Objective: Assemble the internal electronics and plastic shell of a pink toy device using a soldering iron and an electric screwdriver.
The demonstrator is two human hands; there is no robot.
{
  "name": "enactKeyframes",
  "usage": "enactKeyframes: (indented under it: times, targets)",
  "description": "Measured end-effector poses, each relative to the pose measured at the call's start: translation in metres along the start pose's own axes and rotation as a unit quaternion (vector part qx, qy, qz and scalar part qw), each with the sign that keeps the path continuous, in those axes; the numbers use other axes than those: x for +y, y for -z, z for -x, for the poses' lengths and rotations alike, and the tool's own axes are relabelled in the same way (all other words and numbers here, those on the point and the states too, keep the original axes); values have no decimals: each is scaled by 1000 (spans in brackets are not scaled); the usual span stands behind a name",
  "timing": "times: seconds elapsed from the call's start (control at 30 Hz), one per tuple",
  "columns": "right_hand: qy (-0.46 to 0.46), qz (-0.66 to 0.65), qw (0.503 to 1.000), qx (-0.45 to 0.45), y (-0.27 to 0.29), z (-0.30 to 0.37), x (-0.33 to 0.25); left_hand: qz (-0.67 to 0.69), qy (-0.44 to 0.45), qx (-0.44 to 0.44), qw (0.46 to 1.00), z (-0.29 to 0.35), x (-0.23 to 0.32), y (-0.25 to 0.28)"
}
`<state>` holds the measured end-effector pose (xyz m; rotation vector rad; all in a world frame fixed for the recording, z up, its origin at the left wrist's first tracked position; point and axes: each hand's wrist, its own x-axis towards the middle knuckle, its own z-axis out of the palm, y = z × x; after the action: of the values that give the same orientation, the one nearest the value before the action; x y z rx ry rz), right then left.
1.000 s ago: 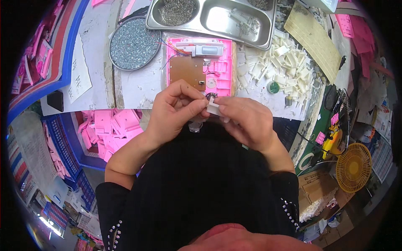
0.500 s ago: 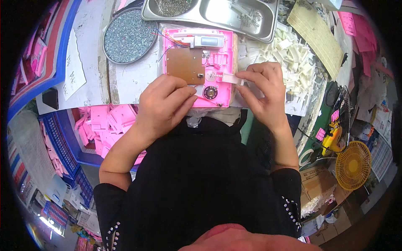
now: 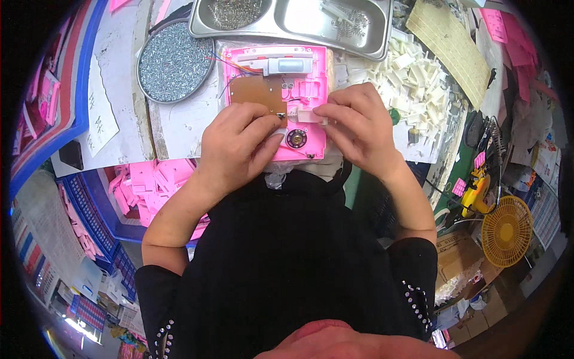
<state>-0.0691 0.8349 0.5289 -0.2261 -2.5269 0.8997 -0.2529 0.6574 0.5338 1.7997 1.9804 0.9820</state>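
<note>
A pink plastic case, open side up, lies in front of me. It bears a brown circuit board, a small round speaker and a white-grey module with a pale window. My right hand pinches a white plastic piece at the case's right side. A spring shows at the piece's left end. My left hand is closed at the board's lower right corner, by a small switch. What lies between its fingertips is mostly hidden.
A round tray of small metal screws stands at the upper left. Behind the case is a steel tray with springs. White plastic pieces are heaped on the right. A blue crate holds pink parts at the lower left.
My right hand has moved left, bringing the white piece further over the case toward the board. My left fingertips have risen slightly toward the switch. The whole view has shifted a little.
</note>
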Motion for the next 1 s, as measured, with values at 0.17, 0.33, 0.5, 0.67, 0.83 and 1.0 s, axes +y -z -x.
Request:
enactKeyframes:
  times: [0.17, 0.33, 0.5, 0.67, 0.83, 1.0]
  targets:
    - [-29, -8, 999, 16, -14, 9, -1, 10, -1, -8, 1000, -2, -1, 3]
    - [-48, 128, 990, -43, -1, -6, -24, 14, -2, 1, 1000, -4, 0, 4]
    - [-101, 59, 990, -80, 5, -10, -14, 24, -5, 4, 1000, -5, -1, 2]
    - [-86, 40, 992, -86, 17, -11, -16, 24, -9, -3, 1000, -5, 0, 3]
    - [-105, 32, 991, -73, 24, -13, -13, 23, -37, 1, 999, -12, 3, 3]
    - [-46, 172, 977, -116, 4, -27, -28, 3, -45, -23, 999, -18, -1, -3]
